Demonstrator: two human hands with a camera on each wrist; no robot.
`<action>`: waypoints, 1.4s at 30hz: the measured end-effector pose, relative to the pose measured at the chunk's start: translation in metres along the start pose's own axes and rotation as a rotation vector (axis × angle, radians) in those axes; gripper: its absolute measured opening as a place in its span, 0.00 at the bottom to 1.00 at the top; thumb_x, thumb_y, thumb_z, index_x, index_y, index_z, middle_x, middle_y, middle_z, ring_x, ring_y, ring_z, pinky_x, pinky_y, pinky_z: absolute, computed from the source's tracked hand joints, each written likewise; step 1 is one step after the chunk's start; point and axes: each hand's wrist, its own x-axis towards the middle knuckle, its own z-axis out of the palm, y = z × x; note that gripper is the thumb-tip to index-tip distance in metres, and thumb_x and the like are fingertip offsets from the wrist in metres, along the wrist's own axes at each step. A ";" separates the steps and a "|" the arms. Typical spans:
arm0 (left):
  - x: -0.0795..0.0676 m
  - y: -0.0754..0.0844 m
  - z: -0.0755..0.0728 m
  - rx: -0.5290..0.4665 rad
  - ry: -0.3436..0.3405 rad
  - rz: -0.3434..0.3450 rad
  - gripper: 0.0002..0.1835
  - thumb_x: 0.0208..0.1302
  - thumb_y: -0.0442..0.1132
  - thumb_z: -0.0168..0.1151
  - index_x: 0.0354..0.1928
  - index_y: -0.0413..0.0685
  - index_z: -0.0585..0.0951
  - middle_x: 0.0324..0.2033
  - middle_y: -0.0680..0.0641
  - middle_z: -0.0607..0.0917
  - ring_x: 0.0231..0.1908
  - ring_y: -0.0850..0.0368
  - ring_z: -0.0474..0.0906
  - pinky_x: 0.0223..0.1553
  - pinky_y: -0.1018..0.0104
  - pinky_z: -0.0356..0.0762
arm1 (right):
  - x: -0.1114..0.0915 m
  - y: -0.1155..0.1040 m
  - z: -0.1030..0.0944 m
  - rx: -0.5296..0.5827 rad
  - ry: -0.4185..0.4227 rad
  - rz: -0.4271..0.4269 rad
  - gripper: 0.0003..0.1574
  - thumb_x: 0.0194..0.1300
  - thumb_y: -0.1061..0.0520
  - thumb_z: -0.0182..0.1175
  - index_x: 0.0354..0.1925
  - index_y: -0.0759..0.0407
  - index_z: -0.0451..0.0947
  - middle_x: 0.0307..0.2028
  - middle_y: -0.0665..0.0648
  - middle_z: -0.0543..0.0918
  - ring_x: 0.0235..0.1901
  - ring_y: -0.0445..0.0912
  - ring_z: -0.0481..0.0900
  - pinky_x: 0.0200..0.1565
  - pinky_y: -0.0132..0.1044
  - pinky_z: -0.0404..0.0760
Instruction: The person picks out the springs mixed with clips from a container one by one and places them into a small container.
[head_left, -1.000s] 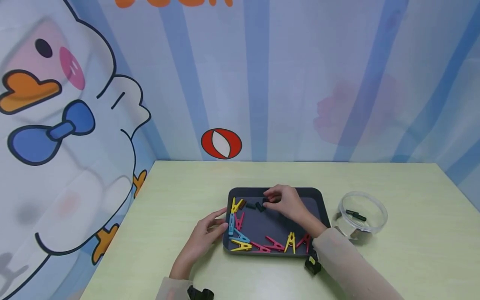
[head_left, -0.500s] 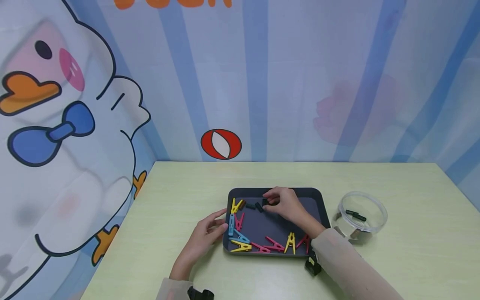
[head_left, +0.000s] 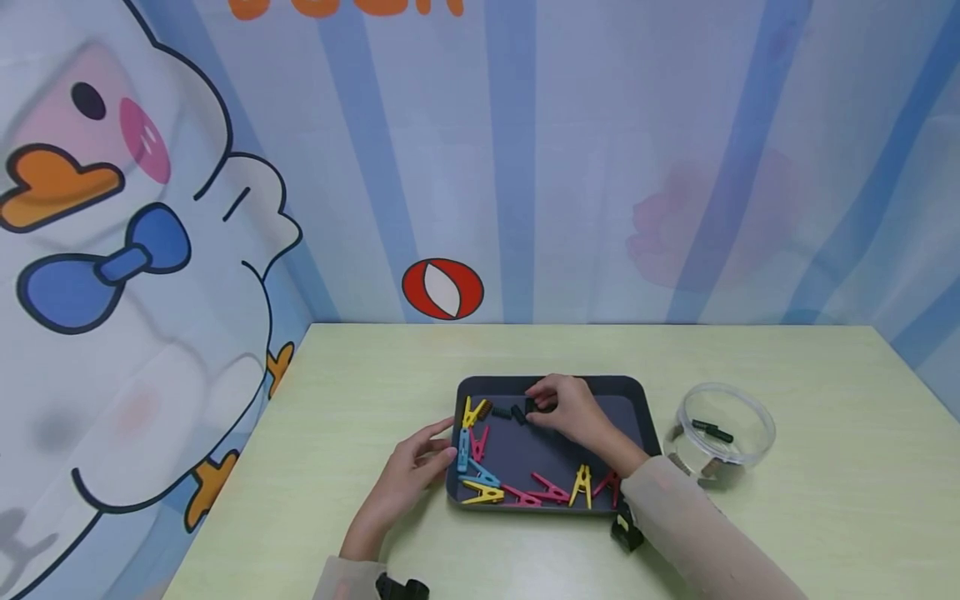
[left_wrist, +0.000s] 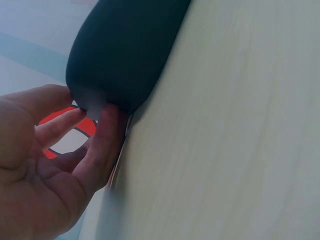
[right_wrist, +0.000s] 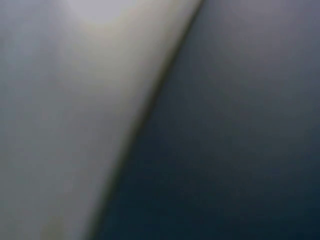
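In the head view, my right hand (head_left: 573, 410) reaches over the far side of the dark tray (head_left: 555, 385) and pinches a small black piece (head_left: 531, 405) between thumb and fingers; the hand covers part of it. Beside it lie a black piece (head_left: 518, 414), a dark green one (head_left: 502, 412) and a brown ribbed one (head_left: 485, 409). My left hand (head_left: 408, 467) rests its thumb and fingers against the tray's left outer wall. In the left wrist view, the left fingertips (left_wrist: 111, 112) touch the tray's outside (left_wrist: 120, 55). The right wrist view is blurred and shows no hand.
Yellow, blue and pink clothespins (head_left: 483, 492) line the tray's left and near sides. A clear round tub (head_left: 726, 423) with dark sticks (head_left: 712, 431) inside stands right of the tray on the pale table (head_left: 840, 500). A printed curtain hangs behind.
My right hand has shifted slightly down and stays at the same black piece. The left hand and the tray hold their places.
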 end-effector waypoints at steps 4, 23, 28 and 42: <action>0.000 -0.001 0.000 0.000 0.001 0.000 0.27 0.74 0.37 0.58 0.72 0.45 0.68 0.58 0.34 0.78 0.51 0.43 0.81 0.47 0.54 0.83 | 0.000 0.000 0.000 -0.013 0.001 -0.020 0.17 0.57 0.67 0.72 0.46 0.68 0.84 0.41 0.60 0.84 0.39 0.51 0.84 0.42 0.41 0.84; 0.000 -0.002 0.000 -0.005 -0.009 0.005 0.28 0.73 0.38 0.59 0.72 0.46 0.68 0.57 0.35 0.78 0.51 0.44 0.81 0.47 0.56 0.83 | 0.000 0.000 0.001 -0.067 -0.021 -0.016 0.15 0.56 0.66 0.73 0.43 0.65 0.84 0.38 0.56 0.83 0.36 0.47 0.82 0.39 0.39 0.83; 0.002 -0.003 0.000 0.004 -0.004 -0.002 0.27 0.74 0.37 0.58 0.73 0.44 0.68 0.57 0.35 0.78 0.51 0.43 0.81 0.48 0.55 0.83 | 0.000 -0.001 0.000 -0.086 -0.028 -0.025 0.15 0.55 0.65 0.74 0.43 0.64 0.84 0.38 0.55 0.83 0.36 0.46 0.82 0.40 0.38 0.83; 0.001 0.000 0.001 0.033 0.008 -0.008 0.27 0.74 0.35 0.57 0.72 0.41 0.68 0.57 0.33 0.78 0.51 0.43 0.81 0.47 0.54 0.83 | -0.001 -0.003 0.001 -0.137 -0.035 -0.040 0.15 0.54 0.64 0.75 0.42 0.64 0.85 0.38 0.55 0.82 0.36 0.46 0.81 0.40 0.39 0.83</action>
